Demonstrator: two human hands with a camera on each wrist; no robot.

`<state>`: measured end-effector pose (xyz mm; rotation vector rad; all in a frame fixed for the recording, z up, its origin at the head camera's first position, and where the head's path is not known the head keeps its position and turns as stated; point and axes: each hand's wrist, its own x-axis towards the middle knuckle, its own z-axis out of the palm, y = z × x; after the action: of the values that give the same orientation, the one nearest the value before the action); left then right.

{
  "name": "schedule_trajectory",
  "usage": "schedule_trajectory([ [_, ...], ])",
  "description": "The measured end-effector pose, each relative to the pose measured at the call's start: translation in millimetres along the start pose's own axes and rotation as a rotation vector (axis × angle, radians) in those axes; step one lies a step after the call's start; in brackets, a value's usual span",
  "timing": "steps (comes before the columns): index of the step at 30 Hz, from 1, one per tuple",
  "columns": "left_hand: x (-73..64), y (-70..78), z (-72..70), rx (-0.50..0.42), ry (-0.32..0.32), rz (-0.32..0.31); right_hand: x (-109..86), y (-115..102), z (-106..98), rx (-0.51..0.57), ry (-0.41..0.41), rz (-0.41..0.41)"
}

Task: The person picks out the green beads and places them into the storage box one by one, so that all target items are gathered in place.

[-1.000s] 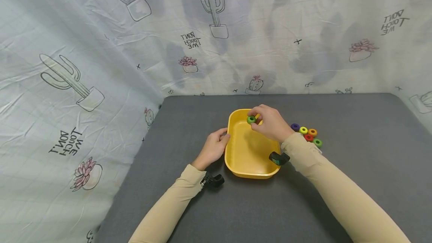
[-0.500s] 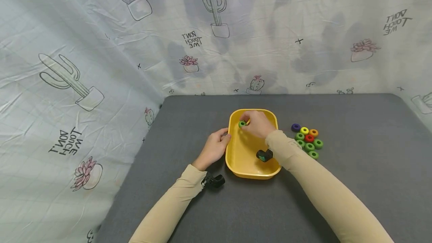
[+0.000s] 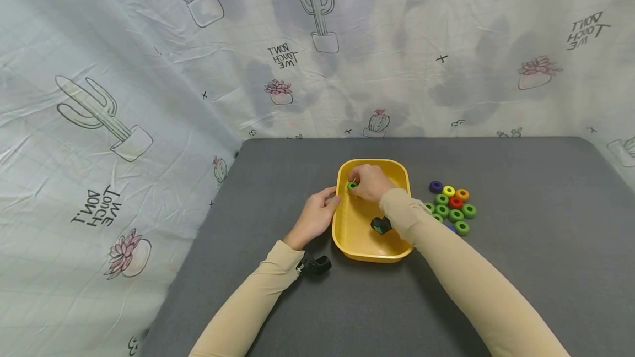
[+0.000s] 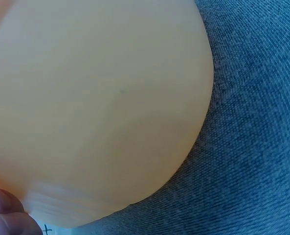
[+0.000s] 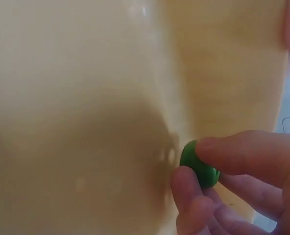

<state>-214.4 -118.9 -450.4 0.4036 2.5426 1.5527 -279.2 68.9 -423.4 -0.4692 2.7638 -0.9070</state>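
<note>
In the head view a yellow plastic tray [image 3: 369,258] stands on the grey table. My left hand [image 3: 315,216] holds its left side, thumb at the rim and fingers along the outer wall; the left wrist view shows some of those fingers [image 4: 8,213] by the tray's wall. Reaching down inside the tray, near its far left corner, is my right hand [image 3: 372,182]. Between thumb and fingers it pinches a small green ring [image 3: 352,185]. The right wrist view shows this green ring [image 5: 198,164] close to where the tray's floor meets its side wall.
Right of the tray lies a cluster of small rings: several green rings [image 3: 456,215], a red ring [image 3: 456,203], an orange ring [image 3: 462,194], a yellow ring [image 3: 448,191] and a purple ring [image 3: 436,187]. My right sleeve [image 3: 421,219] partly covers the cluster. A cactus-print cloth [image 3: 387,70] hangs behind the table.
My right hand has moved left and down into the tray with the green ring, and its arm uncovers more of the ring cluster. The left hand stays on the tray's side.
</note>
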Motion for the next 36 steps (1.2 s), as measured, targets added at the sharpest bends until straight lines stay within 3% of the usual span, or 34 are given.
schedule_trajectory([
  [20,-0.2,2.4,1.0,0.004,-0.007,-0.006,-2.8,2,1,-0.017,-0.014,0.0],
  [36,0.3,1.3,-1.5,0.005,-0.003,-0.011,-19.8,-1,-22,0.1,0.034,-0.038],
])
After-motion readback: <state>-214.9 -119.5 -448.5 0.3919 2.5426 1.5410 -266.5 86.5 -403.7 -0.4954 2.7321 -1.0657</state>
